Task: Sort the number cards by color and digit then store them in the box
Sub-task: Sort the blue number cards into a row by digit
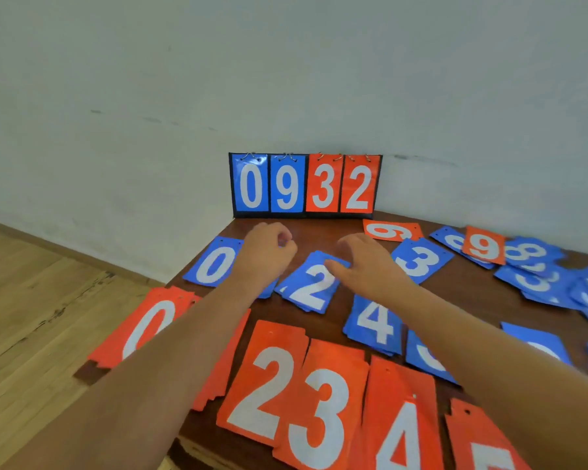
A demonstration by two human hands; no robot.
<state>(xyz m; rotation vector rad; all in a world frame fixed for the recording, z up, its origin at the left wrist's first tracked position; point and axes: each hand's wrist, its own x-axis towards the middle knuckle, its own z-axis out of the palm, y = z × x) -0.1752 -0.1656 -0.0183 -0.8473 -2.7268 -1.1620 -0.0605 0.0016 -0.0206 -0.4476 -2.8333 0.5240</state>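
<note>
**Hands over the blue row, cards spread across the counter**

The left hand [267,252] hovers above the wooden counter [319,228] between the blue 0 card [214,266] and the blue 2 card [311,286]. Its fingers are curled into a loose fist, with nothing visible inside. The right hand [367,266] reaches in beside it, fingers apart and relaxed, thumb lying on the top right corner of the blue 2 card.

The blue cards run in a row: 0, 2, the blue 3 card [421,261] and, nearer, the blue 4 card [374,322]. Closest to the camera lie the orange piles — the orange 0 card [146,329], the orange 2 card [269,385], the orange 3 card [323,408] and the orange 4 card [401,429].

At far right an orange 9 card [482,245] sits on a loose heap of blue cards [540,279]. A flip scoreboard [306,183] reading 0 9 3 2 stands upright against the wall [286,79].
</note>
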